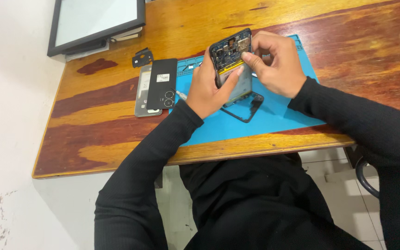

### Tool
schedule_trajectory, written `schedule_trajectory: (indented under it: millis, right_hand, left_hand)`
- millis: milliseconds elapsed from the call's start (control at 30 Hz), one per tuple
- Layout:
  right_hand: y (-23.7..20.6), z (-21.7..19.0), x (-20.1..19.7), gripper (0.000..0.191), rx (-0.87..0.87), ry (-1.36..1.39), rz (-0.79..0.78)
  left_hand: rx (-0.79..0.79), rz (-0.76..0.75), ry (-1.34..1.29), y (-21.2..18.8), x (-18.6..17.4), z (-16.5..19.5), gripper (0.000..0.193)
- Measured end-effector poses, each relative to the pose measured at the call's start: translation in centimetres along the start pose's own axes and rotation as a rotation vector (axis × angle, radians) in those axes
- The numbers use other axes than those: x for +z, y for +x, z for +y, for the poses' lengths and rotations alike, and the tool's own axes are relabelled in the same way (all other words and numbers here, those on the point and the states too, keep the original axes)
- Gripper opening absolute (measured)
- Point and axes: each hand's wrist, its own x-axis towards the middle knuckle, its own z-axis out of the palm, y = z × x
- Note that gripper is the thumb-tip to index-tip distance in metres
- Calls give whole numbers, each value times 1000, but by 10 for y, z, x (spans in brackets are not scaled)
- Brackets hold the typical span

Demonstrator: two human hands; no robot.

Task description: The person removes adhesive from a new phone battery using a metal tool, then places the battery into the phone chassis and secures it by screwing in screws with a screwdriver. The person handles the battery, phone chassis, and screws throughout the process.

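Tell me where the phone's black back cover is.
The black back cover lies on the wooden table, left of the blue mat, beside the left hand.

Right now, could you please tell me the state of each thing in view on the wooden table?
Opened smartphone: back off, circuit boards bared, held tilted above the mat.
Left hand: grips the phone's side.
Right hand: fingertips pinch at its upper part.
Black back cover: detached, lying flat on a grey panel.
Black plastic frame: loose on the blue mat.
Small black bracket: lying separately.
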Motion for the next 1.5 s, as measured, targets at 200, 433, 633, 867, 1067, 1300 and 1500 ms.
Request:
schedule_trajectory:
  millis: [200,433,633,867,1067,1300,1500]
  right_hand:
    - [8,-1,3,20,-36,32,-44]
    - [11,-5,-1,31,389,4,-422]
    - [8,-10,1,31,254,139,-284]
    - [9,0,5,34,283,167,-219]
    - [7,13,7,36,321,82,-217]
    - [5,16,5,37,328,116,-193]
    - [4,11,3,37,222,-42,-149]
  left_hand:
    - [-107,20,-414,6,2,-20,42]
    - [-221,189,-549,13,-5,-27,40]
    - [-233,99,-671,18,-17,-14,47]
    - [-400,58,-604,17,-15,-18,41]
    - [-371,17,-531,14,-11,-38,45]
    - [-368,27,-572,13,-7,-41,50]
    - [-447,185,-207,17,-9,-39,34]
